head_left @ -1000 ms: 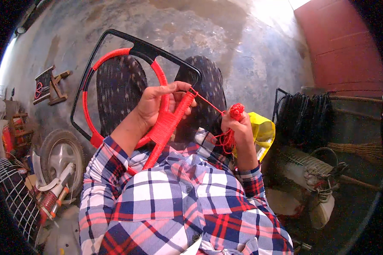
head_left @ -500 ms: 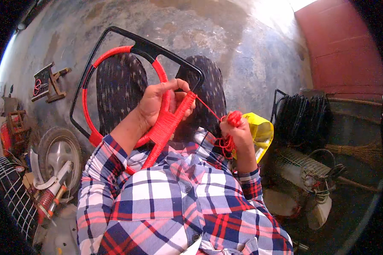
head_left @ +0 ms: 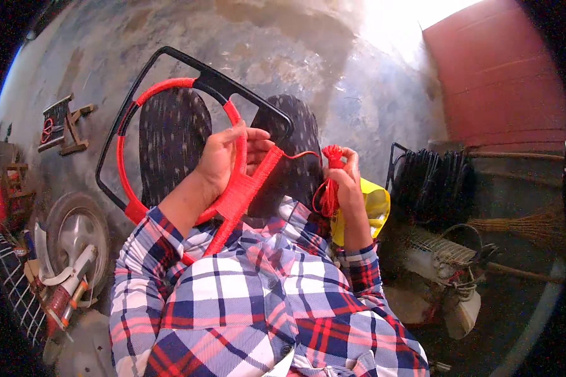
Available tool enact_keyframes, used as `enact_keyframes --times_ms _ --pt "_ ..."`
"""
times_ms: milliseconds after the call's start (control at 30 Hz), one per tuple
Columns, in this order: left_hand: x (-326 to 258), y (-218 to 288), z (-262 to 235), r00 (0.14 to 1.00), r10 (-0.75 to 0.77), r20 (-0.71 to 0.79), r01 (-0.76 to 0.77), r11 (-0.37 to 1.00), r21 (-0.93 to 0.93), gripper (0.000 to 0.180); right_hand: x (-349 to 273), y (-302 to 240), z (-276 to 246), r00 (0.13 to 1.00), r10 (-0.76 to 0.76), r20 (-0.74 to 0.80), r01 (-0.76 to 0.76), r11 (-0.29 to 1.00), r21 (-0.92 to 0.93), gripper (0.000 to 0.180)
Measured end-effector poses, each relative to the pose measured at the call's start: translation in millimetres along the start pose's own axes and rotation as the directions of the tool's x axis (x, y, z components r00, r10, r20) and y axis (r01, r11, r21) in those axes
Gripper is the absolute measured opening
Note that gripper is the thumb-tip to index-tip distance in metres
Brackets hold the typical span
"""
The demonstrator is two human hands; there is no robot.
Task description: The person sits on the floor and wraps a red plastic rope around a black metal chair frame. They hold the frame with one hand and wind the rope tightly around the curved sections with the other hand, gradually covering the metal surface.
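The left hand [head_left: 229, 157] is clamped on a spoke of the black frame [head_left: 170, 63], fingers curled over the part already wrapped in red cord [head_left: 248, 185]. The frame rests tilted across the person's lap, with its inner hoop and one spoke bound in red and its outer bar still bare black. From the wrapped spoke a single strand runs taut to the right hand [head_left: 346, 185], which is closed on a small bundle of the same red cord [head_left: 330, 182], held upright just beside the frame's right edge. Behind that hand lies a yellow bag [head_left: 374, 207], partly hidden by the wrist. The person's patterned dark trousers [head_left: 170, 135] show through the frame's openings, over a grey concrete floor [head_left: 333, 69]. Well to the left lie a small wooden stool [head_left: 66, 125] and a wheel [head_left: 75, 235]. To the right stand a stack of black frames [head_left: 431, 185], a broom [head_left: 522, 226] and a red door [head_left: 503, 75].
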State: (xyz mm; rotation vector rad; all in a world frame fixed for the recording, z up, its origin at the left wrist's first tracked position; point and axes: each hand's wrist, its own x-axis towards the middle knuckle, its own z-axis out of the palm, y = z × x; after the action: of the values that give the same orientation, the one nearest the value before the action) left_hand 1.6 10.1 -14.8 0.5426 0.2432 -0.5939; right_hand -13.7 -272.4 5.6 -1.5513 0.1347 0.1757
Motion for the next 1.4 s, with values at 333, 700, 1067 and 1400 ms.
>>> enact_keyframes --times_ms 333,700,1067,1400 --pt "-8.4 -3.6 6.4 0.989 0.137 -0.056 -0.135 0.99 0.042 0.044 28.9 -67.6 34.5 0.875 -0.434 0.213 0.475 0.69 -0.545 0.037" --pt "-13.3 -5.8 16.0 0.921 0.375 -0.107 -0.35 0.916 0.195 0.055 45.5 -85.1 88.2 0.64 -0.224 0.735 0.764 0.094 -0.638 0.019" --pt "-9.0 -8.1 18.6 0.973 0.213 0.088 -0.219 0.974 0.064 0.05 45.0 -104.5 56.5 0.622 -0.617 0.482 0.759 0.323 -0.565 0.06" --pt "-9.3 -5.1 14.1 0.987 0.157 0.024 -0.156 0.987 -0.045 0.04 31.0 -233.5 22.8 0.498 -0.729 0.47 0.816 0.577 0.03 0.044"
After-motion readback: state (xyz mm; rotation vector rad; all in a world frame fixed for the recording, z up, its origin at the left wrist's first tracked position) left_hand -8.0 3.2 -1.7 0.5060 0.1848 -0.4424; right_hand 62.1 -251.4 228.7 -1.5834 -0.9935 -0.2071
